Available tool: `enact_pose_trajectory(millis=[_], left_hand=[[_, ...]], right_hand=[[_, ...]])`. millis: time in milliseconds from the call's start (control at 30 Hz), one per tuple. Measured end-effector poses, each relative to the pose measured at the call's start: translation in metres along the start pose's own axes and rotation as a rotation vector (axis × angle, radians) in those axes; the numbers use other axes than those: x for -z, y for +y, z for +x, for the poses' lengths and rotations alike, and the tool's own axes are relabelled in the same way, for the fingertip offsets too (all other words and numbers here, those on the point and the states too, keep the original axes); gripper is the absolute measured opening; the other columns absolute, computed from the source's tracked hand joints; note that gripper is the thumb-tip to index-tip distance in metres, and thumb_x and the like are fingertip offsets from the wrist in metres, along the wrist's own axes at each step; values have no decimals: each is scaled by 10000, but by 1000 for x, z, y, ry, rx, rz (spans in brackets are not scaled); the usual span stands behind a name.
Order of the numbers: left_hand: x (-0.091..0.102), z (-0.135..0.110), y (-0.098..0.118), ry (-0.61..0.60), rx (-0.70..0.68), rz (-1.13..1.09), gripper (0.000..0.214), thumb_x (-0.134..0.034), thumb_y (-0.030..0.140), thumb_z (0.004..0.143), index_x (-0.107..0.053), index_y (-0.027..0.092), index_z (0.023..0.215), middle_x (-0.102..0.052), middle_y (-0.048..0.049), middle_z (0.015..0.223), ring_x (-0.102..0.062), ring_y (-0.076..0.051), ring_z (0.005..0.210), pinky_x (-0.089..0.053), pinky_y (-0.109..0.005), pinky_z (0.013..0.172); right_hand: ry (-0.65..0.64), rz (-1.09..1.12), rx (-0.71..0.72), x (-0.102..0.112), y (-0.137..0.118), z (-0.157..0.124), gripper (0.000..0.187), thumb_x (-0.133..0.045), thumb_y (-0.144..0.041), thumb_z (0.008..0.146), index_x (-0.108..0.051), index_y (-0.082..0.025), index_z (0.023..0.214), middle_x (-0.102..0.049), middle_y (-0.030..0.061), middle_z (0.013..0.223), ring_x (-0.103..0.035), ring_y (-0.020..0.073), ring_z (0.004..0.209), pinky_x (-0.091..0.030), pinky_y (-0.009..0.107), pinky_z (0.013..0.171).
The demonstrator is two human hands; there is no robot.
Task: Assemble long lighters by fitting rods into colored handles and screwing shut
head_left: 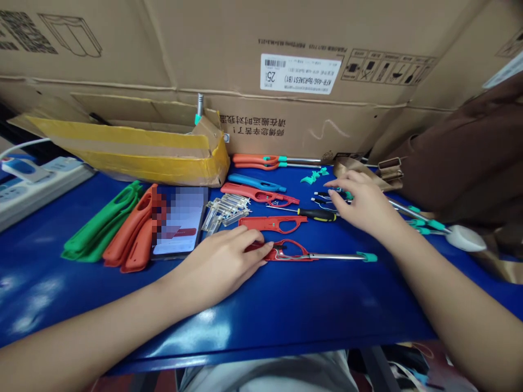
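Note:
My left hand (224, 267) has its fingers closed on the handle end of an opened red gas lighter (292, 251), covering part of it. Wires and a black part show inside the shell, and a metal tube (339, 256) with a teal tip points right. Just beyond lies a loose red shell half (272, 224). My right hand (363, 204) is open, fingers apart, above small black parts with wires (322, 200) at the right. A screwdriver (318, 215) with a black and yellow handle lies left of it. Whether my right fingertips touch anything is unclear.
Clear fuel tanks (226, 211) are heaped beside a phone (182, 218). Green shells (102, 223) and orange-red shells (133, 231) lie left. Assembled lighters (261, 161) and teal pieces (314, 175) sit farther back, near a yellow-taped box (163, 163). A power strip (44, 185) stands far left.

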State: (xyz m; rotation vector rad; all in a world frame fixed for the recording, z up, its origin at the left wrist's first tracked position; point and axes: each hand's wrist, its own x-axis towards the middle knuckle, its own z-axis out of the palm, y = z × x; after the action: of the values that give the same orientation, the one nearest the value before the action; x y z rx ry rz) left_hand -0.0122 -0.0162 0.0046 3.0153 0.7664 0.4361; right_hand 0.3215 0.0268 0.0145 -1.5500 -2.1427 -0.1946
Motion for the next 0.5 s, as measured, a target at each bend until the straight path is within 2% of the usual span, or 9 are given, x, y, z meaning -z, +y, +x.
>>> enact_pose_trajectory(millis=[100, 233, 367, 500], left_hand=[[0, 0, 1, -4, -23, 40, 302, -474, 251, 1066, -707, 174, 1244, -707, -73, 1074, -676, -246, 920, -609, -397, 752], [0, -2, 1, -17, -16, 13, 300, -477, 255, 1068, -696, 180, 1258, -706, -73, 1115, -670, -241, 953, -603, -401, 803], [-1, -3, -1, -19, 2, -34, 306, -470, 275, 1075, -681, 193, 1280, -701, -69, 1133, -663, -230, 971, -588, -384, 831], [-2, -3, -2, -18, 13, -52, 308, -453, 284, 1081, -679, 198, 1272, -701, -69, 1137, -663, -231, 982, -575, -380, 840]], right_hand=[[-86, 16, 16, -12, 4, 2, 369, -463, -315, 996, -724, -184, 1222, -692, 153, 1248, -617, 346, 1206, -481, 568, 1057], [-188, 31, 15, -26, 0, 5, 480, -370, -385, 1047, -593, -216, 1437, -586, 122, 1507, -512, 349, 1400, -358, 643, 1165], [-243, 39, -30, -31, 3, 8, 539, -346, -455, 1052, -536, -222, 1499, -527, 121, 1563, -459, 386, 1453, -215, 735, 1201], [-256, 64, -27, -29, 6, 9, 502, -326, -454, 1060, -594, -283, 1448, -580, 71, 1521, -506, 352, 1424, -194, 724, 1219]])
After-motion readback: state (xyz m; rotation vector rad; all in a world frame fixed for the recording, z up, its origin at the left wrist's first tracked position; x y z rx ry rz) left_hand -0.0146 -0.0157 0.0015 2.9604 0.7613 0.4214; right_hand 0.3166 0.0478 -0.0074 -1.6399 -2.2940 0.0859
